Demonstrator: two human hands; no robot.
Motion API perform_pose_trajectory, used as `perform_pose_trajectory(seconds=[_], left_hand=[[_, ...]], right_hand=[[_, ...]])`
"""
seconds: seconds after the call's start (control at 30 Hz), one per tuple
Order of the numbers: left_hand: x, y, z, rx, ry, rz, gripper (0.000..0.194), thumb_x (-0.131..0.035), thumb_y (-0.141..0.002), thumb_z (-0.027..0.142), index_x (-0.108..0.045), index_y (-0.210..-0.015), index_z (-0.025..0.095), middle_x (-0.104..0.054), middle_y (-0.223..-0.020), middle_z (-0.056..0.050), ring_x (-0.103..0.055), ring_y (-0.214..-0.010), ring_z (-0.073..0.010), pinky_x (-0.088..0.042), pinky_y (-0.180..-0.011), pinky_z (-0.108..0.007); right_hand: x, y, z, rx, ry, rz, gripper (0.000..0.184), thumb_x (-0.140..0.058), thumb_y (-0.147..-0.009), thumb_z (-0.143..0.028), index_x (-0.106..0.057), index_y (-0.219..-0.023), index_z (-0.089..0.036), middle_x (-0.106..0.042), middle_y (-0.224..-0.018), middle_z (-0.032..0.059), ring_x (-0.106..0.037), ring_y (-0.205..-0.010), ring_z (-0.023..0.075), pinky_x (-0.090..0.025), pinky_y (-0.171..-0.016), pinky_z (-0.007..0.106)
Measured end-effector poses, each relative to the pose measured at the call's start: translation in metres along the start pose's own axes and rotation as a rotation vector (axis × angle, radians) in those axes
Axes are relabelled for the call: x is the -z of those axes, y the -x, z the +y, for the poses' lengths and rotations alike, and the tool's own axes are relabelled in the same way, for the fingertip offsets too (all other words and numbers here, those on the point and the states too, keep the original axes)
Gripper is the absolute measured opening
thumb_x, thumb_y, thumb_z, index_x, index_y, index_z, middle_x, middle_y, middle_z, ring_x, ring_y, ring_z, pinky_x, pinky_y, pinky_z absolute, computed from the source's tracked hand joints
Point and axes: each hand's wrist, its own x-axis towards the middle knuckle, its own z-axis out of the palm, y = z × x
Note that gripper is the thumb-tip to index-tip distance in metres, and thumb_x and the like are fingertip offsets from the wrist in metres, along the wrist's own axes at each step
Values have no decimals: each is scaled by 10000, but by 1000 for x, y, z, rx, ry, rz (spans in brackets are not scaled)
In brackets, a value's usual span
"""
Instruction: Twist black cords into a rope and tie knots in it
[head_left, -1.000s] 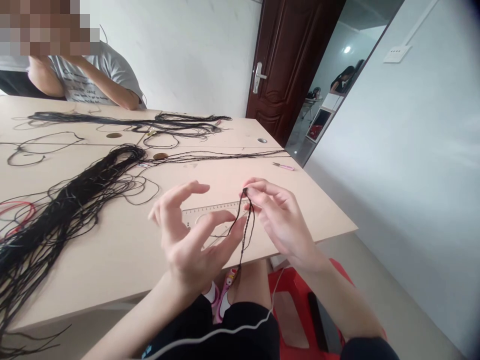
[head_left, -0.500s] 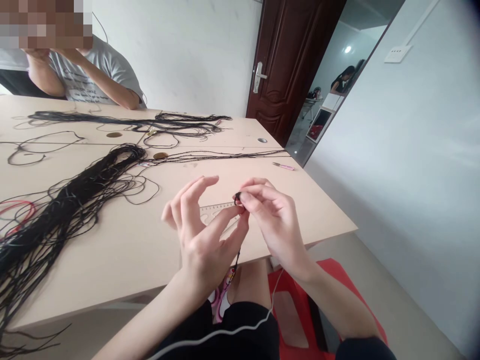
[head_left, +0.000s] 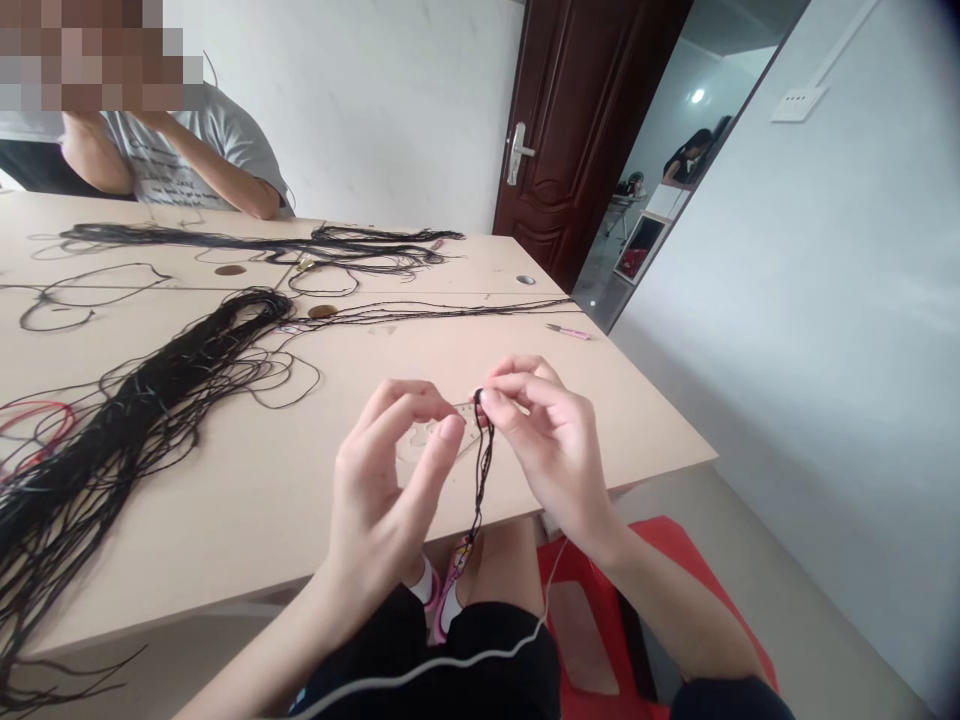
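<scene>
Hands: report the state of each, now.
Left hand: open, thumb and forefinger apart, nothing visibly held.
Right hand: closed, pinching black braided cord.

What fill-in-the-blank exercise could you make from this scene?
The thin, black, braided cord hangs from the person's ______ hand.
The small cutter on the pale wooden table has a ______ handle.
The plastic stool is coloured ______.
The dark brown wooden door has a silver metal ______.

Missing words: right; pink; red; handle.
</scene>
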Motion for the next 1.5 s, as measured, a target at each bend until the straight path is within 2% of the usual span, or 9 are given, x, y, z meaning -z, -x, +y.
perform_pose_trajectory(seconds=[0.1,0.2,0.33,0.47,0.77,1.03,1.2,1.37,1.5], left_hand=[[0,-4,3,153,99,-51,93,-522,-820,250,-561,-775,179,-566,-726,7,-528,-669,-100,-433,-614,-225],[-2,-7,5,207,142,-67,69,-539,-806,223,-555,-761,173,-577,-684,14,-535,-639,-88,-430,-591,-204],[-3,-7,4,185,209,-82,74,-466,-831,168,-500,-766,175,-565,-670,15,-537,-640,-80,-436,-576,-184],[-4,-8,1,202,206,-134,101,-414,-853,185,-443,-756,188,-451,-577,48,-429,-507,-59,-366,-453,-165],[1,-15,2,107,113,-115,76,-469,-821,153,-496,-754,176,-461,-598,53,-361,-480,-31,-270,-399,-149],[3,-17,-4,121,115,-128,68,-501,-811,200,-511,-745,193,-412,-559,60,-345,-479,-42,-279,-422,-161],[3,-19,-8,154,183,-144,57,-544,-781,219,-536,-740,181,-465,-565,41,-407,-484,-52,-298,-423,-171],[4,-19,-9,82,210,-102,30,-572,-761,182,-563,-734,178,-515,-627,20,-438,-508,-58,-331,-432,-183],[6,-19,-6,14,185,-51,57,-561,-760,140,-591,-737,184,-467,-613,17,-417,-513,-70,-313,-420,-203]], right_hand=[[-1,2,0,64,46,-5,86,-557,-807,-164,-641,-788,-160,-497,-921,23,-559,-803,71,-527,-641,157],[-2,4,1,111,93,2,95,-546,-812,-155,-640,-801,-154,-487,-924,30,-553,-831,83,-538,-660,173],[-2,4,2,119,111,-8,97,-535,-819,-165,-630,-803,-151,-470,-930,33,-558,-801,91,-557,-639,204],[1,2,1,91,136,-26,106,-524,-830,-188,-620,-803,-152,-458,-937,26,-554,-698,64,-545,-578,198],[8,-2,-5,55,202,-98,121,-524,-837,-203,-613,-795,-133,-454,-891,11,-440,-544,12,-395,-470,187],[8,-1,-7,35,182,-104,118,-547,-818,-195,-624,-756,-130,-438,-844,4,-429,-543,17,-374,-463,184],[9,0,-6,12,160,-108,91,-568,-801,-197,-643,-767,-158,-420,-827,-2,-425,-550,28,-373,-466,185],[10,-1,-6,-18,114,-121,48,-610,-770,-192,-655,-776,-180,-419,-815,-5,-416,-550,39,-374,-469,190],[9,0,-8,-38,90,-123,53,-618,-765,-213,-655,-784,-180,-426,-819,-4,-399,-540,38,-365,-458,190]])
